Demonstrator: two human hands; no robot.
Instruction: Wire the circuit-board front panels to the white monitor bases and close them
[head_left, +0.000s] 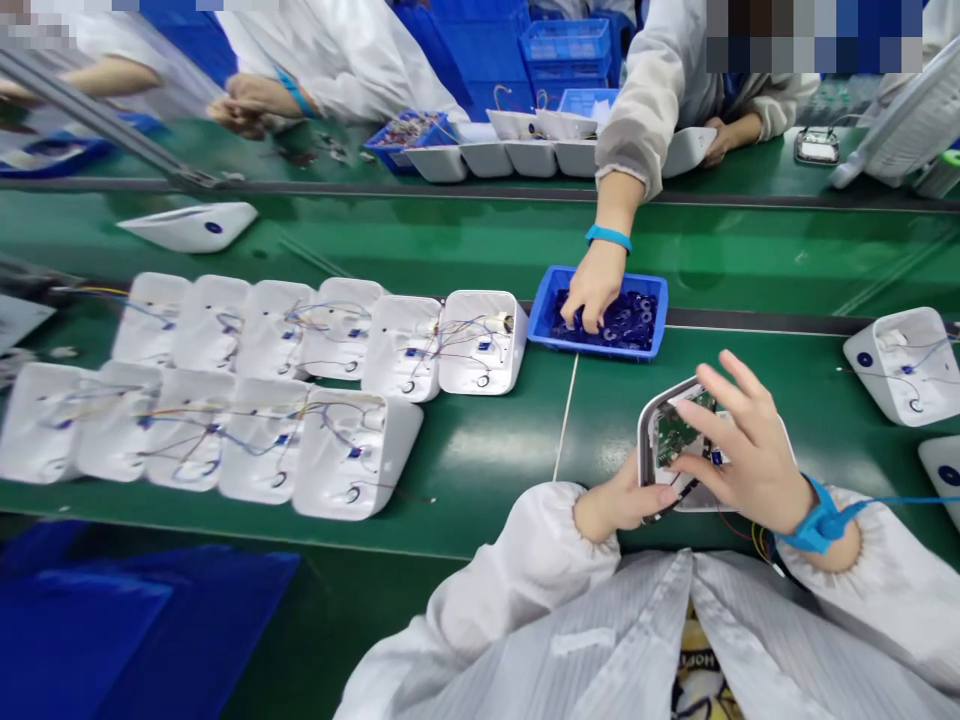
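Note:
A white housing (780, 450) with a green circuit board (675, 430) and a dark-edged frame at its opening is tilted in front of my body. My left hand (626, 500) grips the lower left edge, its thumb on the dark rim. Over the opening is my right hand (742, 450), fingers spread, with the thumb reaching in by the board; a blue wrist strap is on that wrist. Thin red and yellow wires hang below the housing. What the right fingertips touch inside is partly hidden.
Two rows of open white housings (337, 450) with wires stand left on the green table (480, 490). Another person's hand (600, 285) reaches into a blue tray (656, 345) of small dark parts. More housings (911, 370) stand right. People work across the conveyor (420, 235).

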